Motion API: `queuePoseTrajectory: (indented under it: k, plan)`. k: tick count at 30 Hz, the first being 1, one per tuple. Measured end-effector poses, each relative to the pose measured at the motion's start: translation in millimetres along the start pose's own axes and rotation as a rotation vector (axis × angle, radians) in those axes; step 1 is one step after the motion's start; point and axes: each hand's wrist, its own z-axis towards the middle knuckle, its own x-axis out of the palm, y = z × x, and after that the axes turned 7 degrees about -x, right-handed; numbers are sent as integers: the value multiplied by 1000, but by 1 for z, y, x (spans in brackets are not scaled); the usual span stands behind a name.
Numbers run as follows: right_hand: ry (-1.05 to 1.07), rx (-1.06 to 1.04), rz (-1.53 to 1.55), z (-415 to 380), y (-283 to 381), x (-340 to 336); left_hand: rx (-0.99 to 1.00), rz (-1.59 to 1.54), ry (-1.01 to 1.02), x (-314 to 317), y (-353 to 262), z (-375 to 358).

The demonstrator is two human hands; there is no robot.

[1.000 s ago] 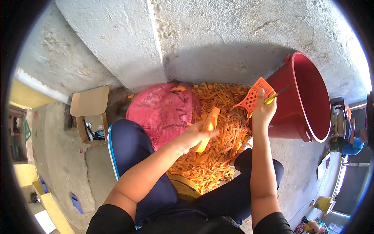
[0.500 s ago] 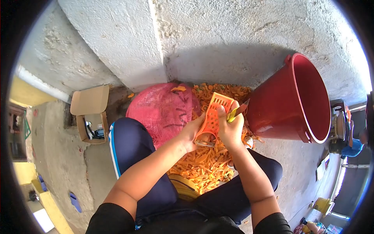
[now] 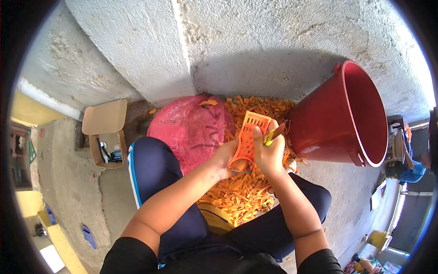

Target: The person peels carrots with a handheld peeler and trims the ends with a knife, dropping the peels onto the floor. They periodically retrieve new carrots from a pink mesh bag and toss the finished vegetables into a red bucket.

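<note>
An orange plastic grater point(image 3: 248, 137) with slots and round holes is between my two hands, over a heap of orange peelings point(image 3: 239, 194). My left hand point(image 3: 225, 160) is closed round its left edge and lower end. My right hand point(image 3: 270, 155) grips the opposite edge, thumb lying on the perforated face. Tucked in the right fingers is a knife with a yellow-green handle point(image 3: 269, 138), its dark blade point(image 3: 278, 131) pointing up and right. The fingers behind the grater are hidden.
Behind the peelings a pink mesh sack point(image 3: 187, 128) leans near the wall. A large red bucket point(image 3: 324, 118) lies tilted at right. To the left stands an open cardboard box point(image 3: 107, 146) with small items. At far right is a person in blue point(image 3: 413, 171).
Both hands and the grater have shifted slightly left, and the grater stands a little more upright. The knife blade has turned slightly upward. Both grips stay the same.
</note>
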Motion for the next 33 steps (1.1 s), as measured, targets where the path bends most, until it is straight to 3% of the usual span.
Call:
queuePoseTrajectory:
  k: [3,6,8,10,11,17,18,23,31,33]
  plan:
    - [8,-47,-198,-1,6,-3,42,58,-13,0,2,4]
    - [-261,-127,-348,20,-16,-22,-118,314,186,-12,-3,-6]
    - [-429,-127,-490,43,-34,-54,-153,422,113,-7,3,-10]
    - [-582,-12,-573,55,-47,-80,-145,450,49,1,11,-14]
    - [-607,170,-266,56,-39,-83,-135,415,16,-1,9,-13]
    - [-244,-58,-89,30,-17,-41,-72,155,-72,-5,1,-1]
    - [-194,-21,-84,25,-8,-32,-140,97,115,-22,-2,4]
    - [7,-35,-28,6,5,-10,-36,52,-108,-1,-2,2]
    - [19,-26,-256,0,7,-10,-10,87,-48,1,3,4]
    - [-130,-75,-334,8,0,-15,-18,161,-4,-5,8,7]
